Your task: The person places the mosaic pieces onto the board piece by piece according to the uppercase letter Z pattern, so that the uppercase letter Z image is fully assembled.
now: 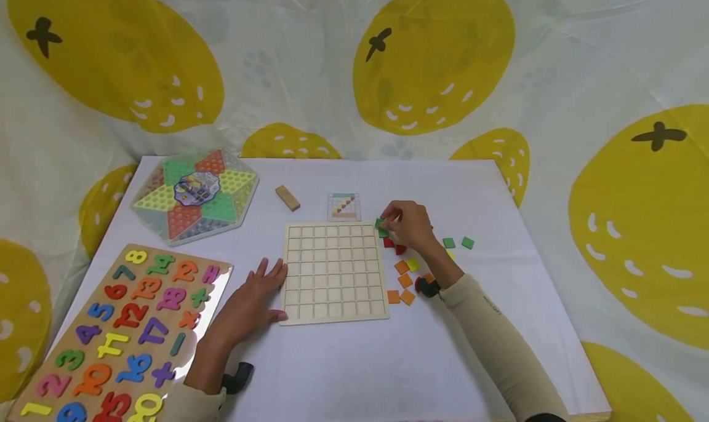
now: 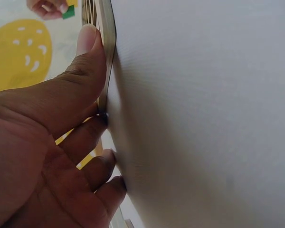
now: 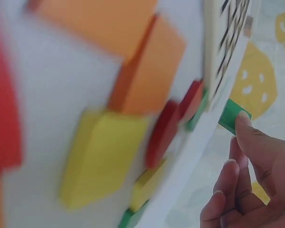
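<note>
My right hand [image 1: 410, 225] pinches a green square tile [image 3: 232, 115] between thumb and fingertips, above the table by the top right corner of a wooden grid board [image 1: 335, 271]. The board's cells hold no tiles. At the board's left edge rests my left hand [image 1: 249, 305], fingers spread, its thumb [image 2: 88, 42] against the rim. Right of the board lie red pieces [image 1: 389, 242], orange tiles [image 1: 393, 296] and a yellow tile [image 1: 413, 264]. Farther right are two loose green tiles [image 1: 468, 243]. My right hand and wrist partly hide some pieces.
Behind the board lie a small pattern card [image 1: 344, 207] and a wooden block [image 1: 288, 197]. A hexagonal star-pattern game board [image 1: 196, 194] sits at the back left. The colourful number puzzle [image 1: 124, 330] fills the front left. A fruit-printed cloth [image 1: 310, 59] hangs behind the white table.
</note>
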`<state>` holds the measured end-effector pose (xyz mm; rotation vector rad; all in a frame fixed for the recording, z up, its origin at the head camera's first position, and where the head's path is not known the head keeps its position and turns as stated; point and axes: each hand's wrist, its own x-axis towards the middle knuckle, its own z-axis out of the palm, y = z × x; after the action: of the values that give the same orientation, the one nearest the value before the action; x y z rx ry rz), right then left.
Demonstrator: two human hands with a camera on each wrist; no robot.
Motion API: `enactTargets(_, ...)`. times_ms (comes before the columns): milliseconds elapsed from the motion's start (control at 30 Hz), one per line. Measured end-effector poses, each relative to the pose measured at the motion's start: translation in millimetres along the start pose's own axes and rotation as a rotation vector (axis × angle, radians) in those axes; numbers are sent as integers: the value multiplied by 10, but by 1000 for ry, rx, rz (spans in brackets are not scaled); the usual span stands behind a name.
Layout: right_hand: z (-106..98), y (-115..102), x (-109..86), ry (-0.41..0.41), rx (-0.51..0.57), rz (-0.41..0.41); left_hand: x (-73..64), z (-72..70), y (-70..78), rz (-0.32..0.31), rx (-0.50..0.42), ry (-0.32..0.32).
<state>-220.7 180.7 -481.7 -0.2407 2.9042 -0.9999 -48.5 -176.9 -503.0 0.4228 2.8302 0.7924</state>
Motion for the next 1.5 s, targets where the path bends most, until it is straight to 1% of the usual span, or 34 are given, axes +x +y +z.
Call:
enactTargets(200,97,-227,-11,-14,41,-66,-4,-20,12,3,0,2)
enactTargets(367,242,-415,16,-26,68,-95,-6,-25,8,2,-3,1)
enactTargets(533,402,-573,50,-56,93,-136,-8,-34,4,4,-12,4)
enactTargets(733,586,-746,113,-102,84,-176,2,-34,9,-19,-27,-9)
enactTargets(833,649,-854,148,-124,85,-185,10,-34,15,-38,-28,-18)
enactTargets(1000,751,-1006,213,-150,70,-213,26,-29,15,-51,-22,-22)
enactTargets(1100,823,-1067,248,-172,44,-215,27,-33,11,-54,-15,-23)
enactTargets(1233,904,-1111,272,-194,0,-192,30,-31,9,-47,-5,-23)
enactTargets(1367,954,-1133,278,-205,-46,-168,26,-30,3,-41,-14,-19)
enactTargets(1500,996,-1145,283,-213,-74,-162,27,-30,-6,-34,-19,-13)
